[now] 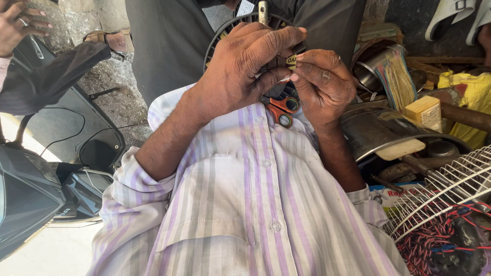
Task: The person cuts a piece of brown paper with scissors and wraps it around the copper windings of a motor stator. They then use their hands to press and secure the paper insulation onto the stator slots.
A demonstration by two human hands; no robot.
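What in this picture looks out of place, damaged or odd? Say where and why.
At the lower right, a white wire fan guard lies tilted over a loose tangle of red and blue wires. Nearby, the grey metal bowl rests tipped among tools. Both hands pinch a small yellow-labelled part; nothing there looks damaged.

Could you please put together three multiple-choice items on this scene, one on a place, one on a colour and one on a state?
1. Where do the scissors lie?
A. just below the hands
B. on the white fan guard
C. on the scooter

2. What colour are the scissor handles?
A. blue
B. orange-red
C. green

3. What are the left hand and right hand doing?
A. resting apart
B. pinching a small part together
C. gripping the wooden block

Answers: 1 A, the handles show under the fingers; 2 B, the loops are orange-red; 3 B, both hands' fingertips meet on the part.
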